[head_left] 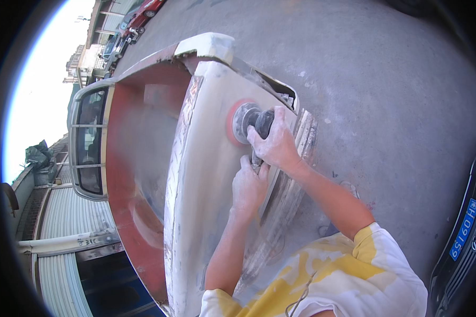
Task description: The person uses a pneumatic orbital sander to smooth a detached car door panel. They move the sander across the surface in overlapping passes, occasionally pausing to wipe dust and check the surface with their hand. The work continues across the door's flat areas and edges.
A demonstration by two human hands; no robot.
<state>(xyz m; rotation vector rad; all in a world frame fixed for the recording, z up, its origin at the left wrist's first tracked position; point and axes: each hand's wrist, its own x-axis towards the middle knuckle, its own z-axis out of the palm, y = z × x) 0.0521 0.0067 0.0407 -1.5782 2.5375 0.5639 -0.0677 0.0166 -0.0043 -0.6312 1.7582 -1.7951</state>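
Note:
A hand-held disc sander (246, 117) with a grey head, dark body and reddish disc lies against the pale tailgate (203, 153) of a pickup truck. My right hand (276, 141), dusted white, wraps over its dark body from above. Closer to me, my left hand (249, 185) closes round the sander's rear handle, also covered in dust. The disc's face is hidden against the panel. Patchy filler and bare, scraped spots run along the tailgate's upper edge.
Behind the tailgate is the truck's red, dusty bed (127, 211), ending at the cab's barred rear window (90, 137). A worn bumper (296, 169) runs below the tailgate. A dark car (463, 238) stands at the far right, and a red car (143, 16) at the upper left.

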